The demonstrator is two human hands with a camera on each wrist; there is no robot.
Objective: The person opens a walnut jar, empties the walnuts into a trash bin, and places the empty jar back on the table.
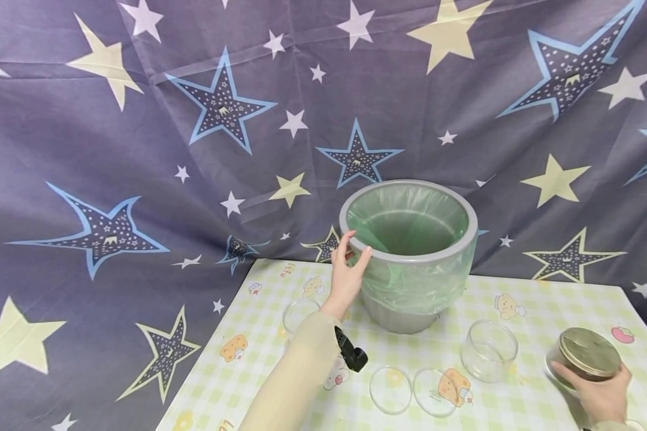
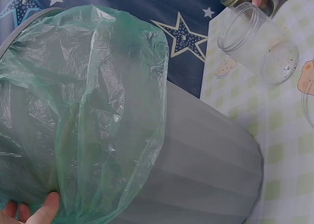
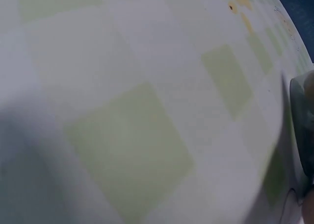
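A grey trash bin [image 1: 401,320], lined with a green plastic bag [image 1: 417,284] folded over its rim, stands upright at the table's back. My left hand [image 1: 347,272] grips the near left of its rim, thumb and fingertips against the bag. In the left wrist view, the thumb [image 2: 46,209] presses the green film. At the table's right, my right hand [image 1: 598,389] holds a jar with a gold lid [image 1: 590,352], its fingers curled round the side. Only a sliver of that jar [image 3: 301,126] shows in the right wrist view. Left of it stands a clear lidless jar [image 1: 489,352].
Two clear round pieces [image 1: 390,390] lie side by side at the front, and another clear round piece [image 1: 296,302] sits partly behind my left sleeve. A checked cloth [image 1: 232,317] covers the table. Behind hangs a dark star-print curtain [image 1: 302,60].
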